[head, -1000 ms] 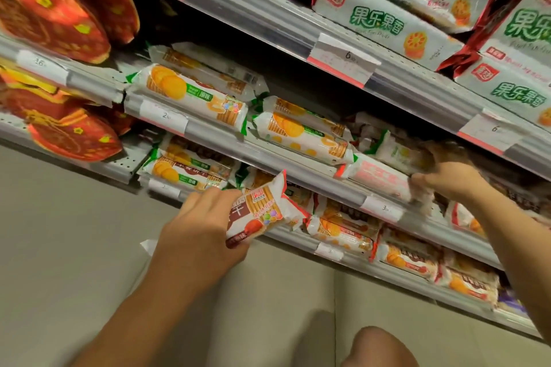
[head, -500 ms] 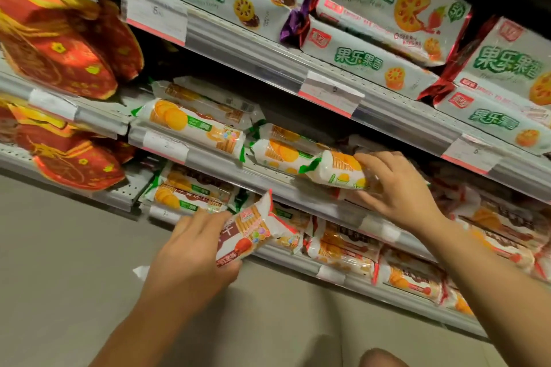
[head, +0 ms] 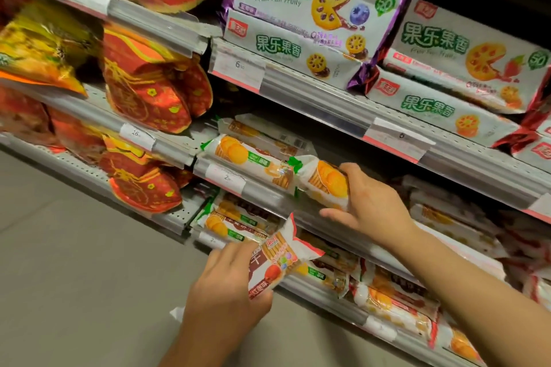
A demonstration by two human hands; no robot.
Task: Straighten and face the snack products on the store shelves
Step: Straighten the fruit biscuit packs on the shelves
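Right hand (head: pixel 368 204), centre-right of frame, grips a green-trimmed biscuit pack (head: pixel 325 182) — fingers curled round its right end, thumb stretched out below. Pack is a white plastic sleeve with a green crimped end and printed round orange-yellow biscuits; it sits tilted, left end up, at the front edge of the middle shelf (head: pixel 262 192), touching the right end of a matching pack (head: pixel 250 159) that lies along the shelf lip.

Left hand (head: pixel 226 289), lower centre, holds a red-trimmed biscuit pack (head: pixel 275 262) — fingers wrapped round its lower end. White wrapper, red crimped top edge, brown panel with a white character, a red fruit and stick-biscuit artwork. It's held off the shelves, tilted up to the right, in front of the lower shelf rail (head: pixel 325 292).

More green and red sleeve packs lie along the lower shelf, some skewed. Upper right: large white bags with green lettering (head: pixel 283 30), stacked. Left: red-and-gold foil bags (head: pixel 152 89). White price tags (head: pixel 238 68) are clipped on the rails.
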